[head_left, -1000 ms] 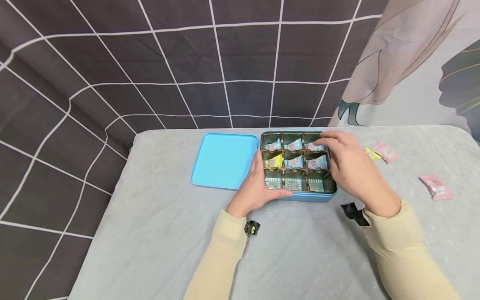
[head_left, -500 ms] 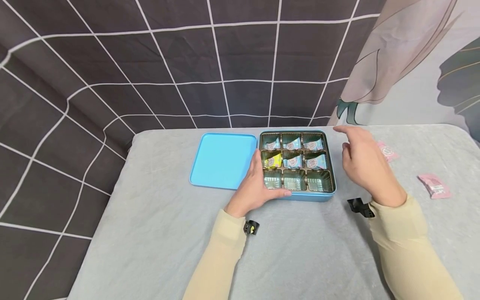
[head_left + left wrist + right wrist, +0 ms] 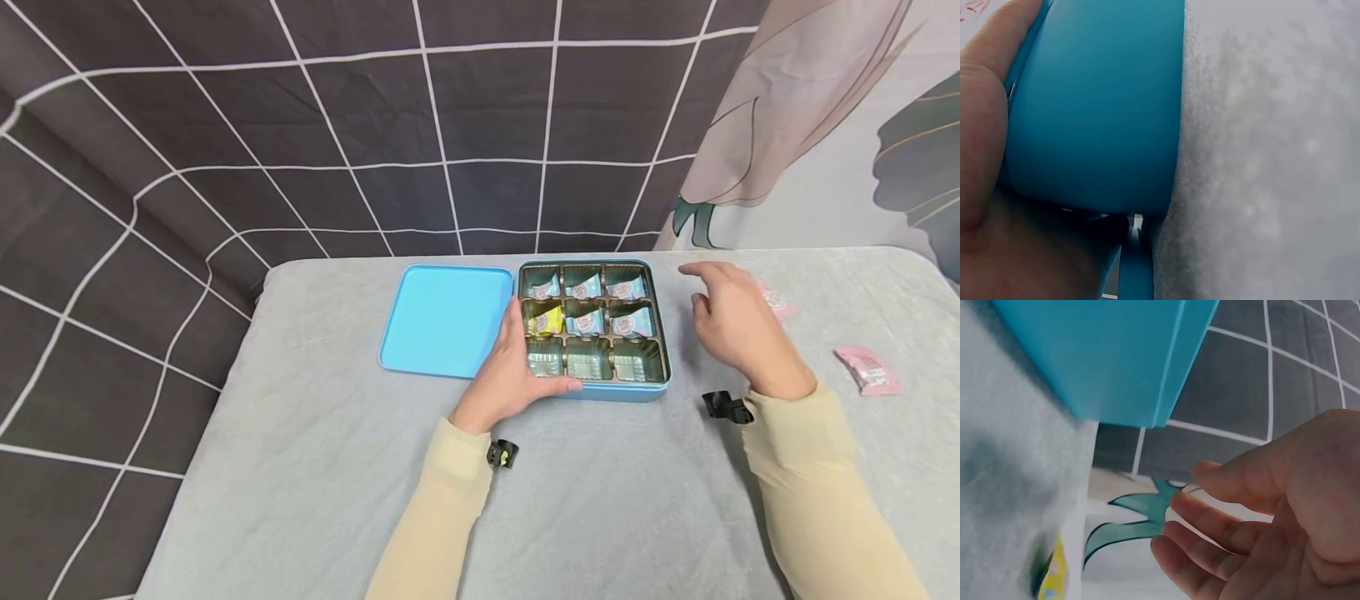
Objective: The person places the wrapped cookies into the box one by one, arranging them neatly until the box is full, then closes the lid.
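Observation:
A blue tin [image 3: 624,392] with a divided dark tray inside stands on the cloth-covered table. Small wrapped candies fill the back and middle rows, one yellow candy [image 3: 546,322] and several blue ones such as the blue candy [image 3: 632,322]; ribbed bottoms show in the front row. My left hand [image 3: 504,379] rests against the tin's front left corner, thumb along the front rim, straight fingers along the left side. To the right of the tin, my right hand [image 3: 738,325] hovers apart from it, fingers loosely bent, nothing in them in the right wrist view.
The flat blue lid [image 3: 446,321] lies left of the tin. Beyond my right hand are two pink candies, one pink candy [image 3: 868,371] farther right. A yellow wrapper [image 3: 1054,575] shows in the right wrist view. Behind the table hangs a dark gridded cloth [image 3: 487,125].
My right hand has left the candy in the tin's back right compartment and moved right, off the tin. It now covers the yellow candy on the table. The left hand stays put.

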### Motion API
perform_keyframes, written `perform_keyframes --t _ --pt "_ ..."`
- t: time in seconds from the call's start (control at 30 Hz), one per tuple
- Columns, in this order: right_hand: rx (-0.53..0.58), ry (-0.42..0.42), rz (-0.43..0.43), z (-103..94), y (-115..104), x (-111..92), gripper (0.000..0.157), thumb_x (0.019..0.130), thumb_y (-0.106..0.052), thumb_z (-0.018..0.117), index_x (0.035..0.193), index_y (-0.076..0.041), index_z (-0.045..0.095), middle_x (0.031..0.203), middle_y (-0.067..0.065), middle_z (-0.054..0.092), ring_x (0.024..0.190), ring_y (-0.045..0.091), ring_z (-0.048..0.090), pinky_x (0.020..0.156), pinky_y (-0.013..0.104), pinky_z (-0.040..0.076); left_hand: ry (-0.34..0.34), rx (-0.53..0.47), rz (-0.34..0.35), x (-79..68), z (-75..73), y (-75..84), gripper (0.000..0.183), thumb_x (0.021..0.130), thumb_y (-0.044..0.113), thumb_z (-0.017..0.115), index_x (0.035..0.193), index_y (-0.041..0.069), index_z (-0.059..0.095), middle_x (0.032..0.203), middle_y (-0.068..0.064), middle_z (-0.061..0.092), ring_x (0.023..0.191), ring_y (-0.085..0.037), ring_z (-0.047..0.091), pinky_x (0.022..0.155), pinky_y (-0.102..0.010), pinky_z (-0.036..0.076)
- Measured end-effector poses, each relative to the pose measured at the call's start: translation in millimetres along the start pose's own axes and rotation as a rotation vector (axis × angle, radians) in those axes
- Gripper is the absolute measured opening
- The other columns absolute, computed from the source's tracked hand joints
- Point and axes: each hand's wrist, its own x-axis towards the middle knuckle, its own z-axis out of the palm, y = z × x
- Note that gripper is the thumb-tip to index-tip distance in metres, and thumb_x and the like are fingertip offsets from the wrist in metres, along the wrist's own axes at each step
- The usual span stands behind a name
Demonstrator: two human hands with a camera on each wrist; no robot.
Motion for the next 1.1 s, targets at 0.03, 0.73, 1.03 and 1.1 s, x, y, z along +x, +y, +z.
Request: perform_keyframes --t 0.03,0.73,1.03,1.1 --pt "-0.003 -0.010 0.007 -0.6 2 0 0.039 0.088 0.010 0.045 0.126 0.014 0.055 0.125 0.039 0.054 0.120 0.055 0.046 0.103 0.063 0.032 0.001 0.000 0.002 0.0 -0.4 0.5 0.139 0.072 0.064 0.082 0.160 0.020 -0.017 0.168 0.001 -0.015 0.153 -0.017 0.004 0.118 -0.043 0.027" --pt "-0.122 -0.217 0.009 -12.4 44 6 0.041 0.081 0.008 0.050 0.120 0.018 0.057 0.118 0.041 0.056 0.115 0.056 0.049 0.099 0.064 0.038 0.005 -0.004 0.001 -0.1 0.2 2.7 0.139 0.072 0.061 0.084 0.160 0.020 -0.017 0.168 -0.001 -0.013 0.153 -0.017 0.003 0.119 -0.043 0.026" --pt "-0.151 -0.249 -0.089 -18.0 65 2 0.041 0.076 0.011 0.062 0.117 0.013 0.062 0.114 0.037 0.060 0.111 0.053 0.054 0.097 0.062 0.040 0.008 -0.002 0.003 0.1 0.3 1.6 0.140 0.072 0.062 0.084 0.160 0.019 -0.016 0.168 -0.002 -0.013 0.153 -0.018 0.004 0.119 -0.043 0.026" --pt "-0.144 -0.261 -0.109 -18.2 69 2 0.041 0.076 0.012 0.062 0.117 0.011 0.063 0.114 0.035 0.061 0.112 0.051 0.055 0.097 0.061 0.040 0.008 0.000 0.002 0.0 0.5 1.2 0.140 0.072 0.062 0.084 0.160 0.019 -0.017 0.168 -0.002 -0.013 0.153 -0.018 0.004 0.119 -0.042 0.026"
